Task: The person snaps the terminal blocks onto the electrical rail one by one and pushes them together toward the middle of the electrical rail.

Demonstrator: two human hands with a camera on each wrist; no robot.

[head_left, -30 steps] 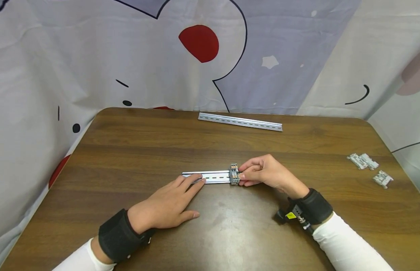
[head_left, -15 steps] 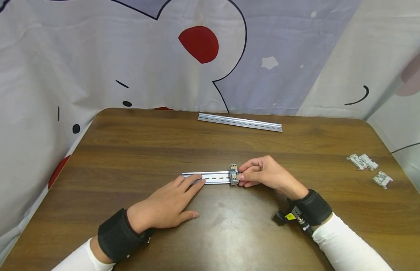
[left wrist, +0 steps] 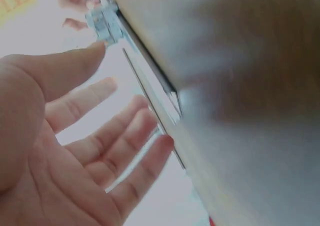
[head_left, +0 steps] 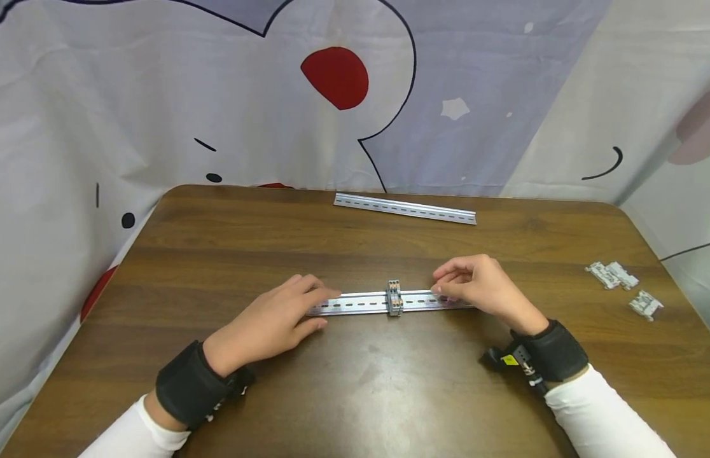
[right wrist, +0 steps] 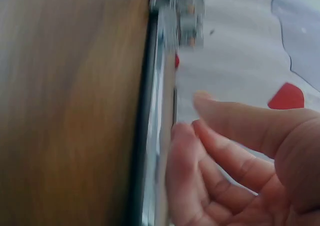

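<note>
Left hand (head_left: pixel 267 322) and right hand (head_left: pixel 482 287), fingers relaxed and gripping nothing, flank the grey block stack (head_left: pixel 394 299), which sits across the slotted rail (head_left: pixel 355 304) and appears fitted, while three pale pieces (head_left: pixel 646 305) at right lie unmounted and the far rail (head_left: pixel 405 208) carries none.

Near rail (head_left: pixel 363 299) silver, dark slots in a row. Mounted blocks (head_left: pixel 394 299) grey, orange spots. Far rail (head_left: pixel 404 208) silver, also dark-slotted. Loose blocks (head_left: pixel 622 275) off-white. Table (head_left: pixel 217 242) brown, darker wood-grain streaks. Wristbands (head_left: pixel 191 386) black, yellow tag (head_left: pixel 509 360) on the right one. Sleeves (head_left: pixel 612 413) white. Curtain (head_left: pixel 475 51) white and pale lavender: black outlines, strokes and dots, red patch (head_left: pixel 335 78), white star (head_left: pixel 455 109), dusty-pink patch (head_left: pixel 701 130).
</note>
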